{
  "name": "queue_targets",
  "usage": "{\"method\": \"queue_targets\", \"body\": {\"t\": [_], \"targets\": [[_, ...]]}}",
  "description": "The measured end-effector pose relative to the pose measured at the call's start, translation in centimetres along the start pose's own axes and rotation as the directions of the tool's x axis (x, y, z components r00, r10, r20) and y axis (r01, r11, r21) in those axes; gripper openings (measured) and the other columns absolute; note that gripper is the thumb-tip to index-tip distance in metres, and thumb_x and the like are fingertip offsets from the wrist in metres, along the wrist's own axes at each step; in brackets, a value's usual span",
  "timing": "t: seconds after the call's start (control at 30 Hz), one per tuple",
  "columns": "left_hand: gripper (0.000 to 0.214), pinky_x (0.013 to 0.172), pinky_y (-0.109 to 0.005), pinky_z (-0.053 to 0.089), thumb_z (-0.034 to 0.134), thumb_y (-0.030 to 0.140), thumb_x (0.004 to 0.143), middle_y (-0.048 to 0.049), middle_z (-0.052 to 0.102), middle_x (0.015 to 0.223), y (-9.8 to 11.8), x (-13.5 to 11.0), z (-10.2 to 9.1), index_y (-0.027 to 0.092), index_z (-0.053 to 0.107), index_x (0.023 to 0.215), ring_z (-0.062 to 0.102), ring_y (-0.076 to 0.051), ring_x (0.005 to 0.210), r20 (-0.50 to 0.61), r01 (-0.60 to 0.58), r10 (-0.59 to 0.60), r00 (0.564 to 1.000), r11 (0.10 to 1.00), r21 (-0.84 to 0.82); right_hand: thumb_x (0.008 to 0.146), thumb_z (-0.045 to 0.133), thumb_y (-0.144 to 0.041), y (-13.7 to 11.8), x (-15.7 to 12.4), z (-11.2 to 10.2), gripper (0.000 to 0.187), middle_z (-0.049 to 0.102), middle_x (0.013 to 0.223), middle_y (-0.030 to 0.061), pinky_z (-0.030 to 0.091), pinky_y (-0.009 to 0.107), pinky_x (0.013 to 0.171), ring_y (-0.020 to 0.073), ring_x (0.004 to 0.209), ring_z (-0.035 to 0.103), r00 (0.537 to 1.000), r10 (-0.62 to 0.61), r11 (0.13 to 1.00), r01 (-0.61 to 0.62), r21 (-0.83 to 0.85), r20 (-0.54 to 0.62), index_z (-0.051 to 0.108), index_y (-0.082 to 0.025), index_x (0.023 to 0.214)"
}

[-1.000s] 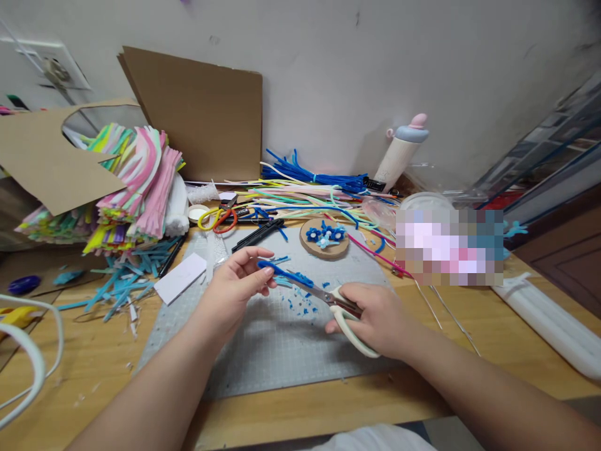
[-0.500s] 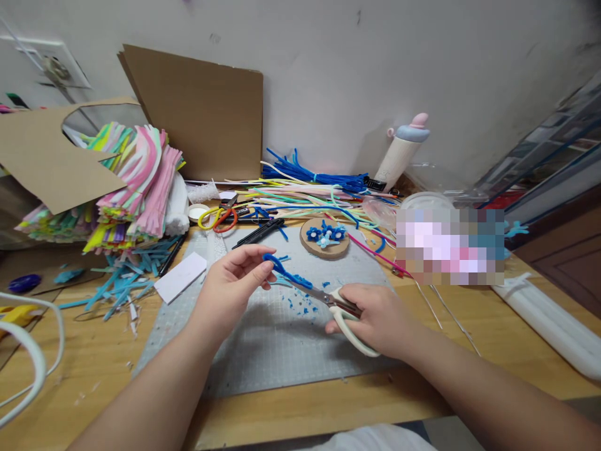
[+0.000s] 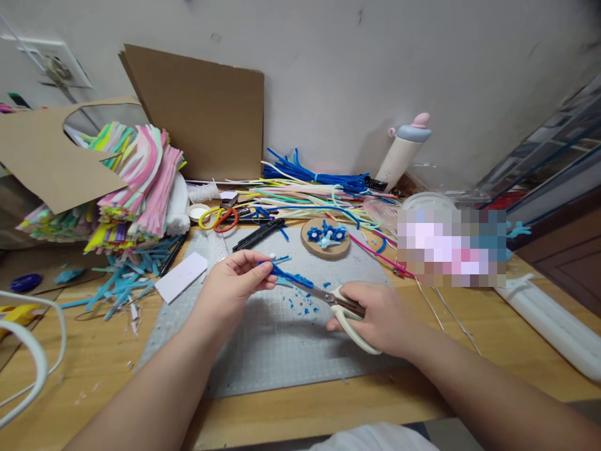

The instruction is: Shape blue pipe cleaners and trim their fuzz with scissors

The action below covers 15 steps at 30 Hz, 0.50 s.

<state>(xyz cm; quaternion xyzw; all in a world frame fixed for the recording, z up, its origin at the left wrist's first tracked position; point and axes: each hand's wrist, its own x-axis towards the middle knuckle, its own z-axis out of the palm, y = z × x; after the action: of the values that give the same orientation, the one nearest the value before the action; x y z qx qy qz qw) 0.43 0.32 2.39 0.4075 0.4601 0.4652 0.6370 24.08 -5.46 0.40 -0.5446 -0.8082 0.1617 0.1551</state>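
Centre of frame: scissors, blades grey metal with slight sheen, handles smooth cream plastic. Blue pipe cleaner against blades: fuzzy, matt pile. Below them, cutting mat: matt grey, fine printed grid. Tabletop, lower edge: wood-grain, smooth, faint sheen. Round base, above centre: matt brown cardboard. Upper left: cardboard sheets, smooth-faced, matt. Centre left: white card, flat and smooth, paper-like. Far right: wrapped roll, glossy, wrinkled clear plastic over white. Wall, top: matt, scuffed.
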Motion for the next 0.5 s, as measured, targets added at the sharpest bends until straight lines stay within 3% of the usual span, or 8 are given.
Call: {"method": "queue_targets", "body": {"t": [0.2, 0.5], "targets": [[0.024, 0.056, -0.020, 0.047, 0.079, 0.024, 0.058, 0.0008, 0.064, 0.062, -0.15, -0.36, 0.39, 0.015, 0.061, 0.072, 0.059, -0.009, 0.055, 0.065, 0.064, -0.061, 0.996, 0.997, -0.050, 0.077, 0.058, -0.053, -0.21, -0.01, -0.04, 0.036, 0.055, 0.063, -0.0010, 0.025, 0.023, 0.052, 0.0114, 0.055, 0.044, 1.000, 0.006, 1.000, -0.006, 0.002, 0.025, 0.050, -0.019, 0.069], [0.023, 0.053, -0.019, 0.042, 0.078, 0.027, 0.059, 0.0011, 0.061, 0.061, 0.05, -0.34, 0.22, 0.015, 0.062, 0.070, 0.054, -0.008, 0.055, 0.062, 0.018, -0.017, 0.998, 1.000, -0.002, 0.078, 0.058, -0.052, -0.10, -0.12, 0.07, 0.036, 0.053, 0.061, -0.0019, 0.026, 0.023, 0.053, 0.0113, 0.056, 0.044, 1.000, 0.008, 0.999, -0.009, 0.041, 0.017, 0.051, -0.019, 0.067]]}}
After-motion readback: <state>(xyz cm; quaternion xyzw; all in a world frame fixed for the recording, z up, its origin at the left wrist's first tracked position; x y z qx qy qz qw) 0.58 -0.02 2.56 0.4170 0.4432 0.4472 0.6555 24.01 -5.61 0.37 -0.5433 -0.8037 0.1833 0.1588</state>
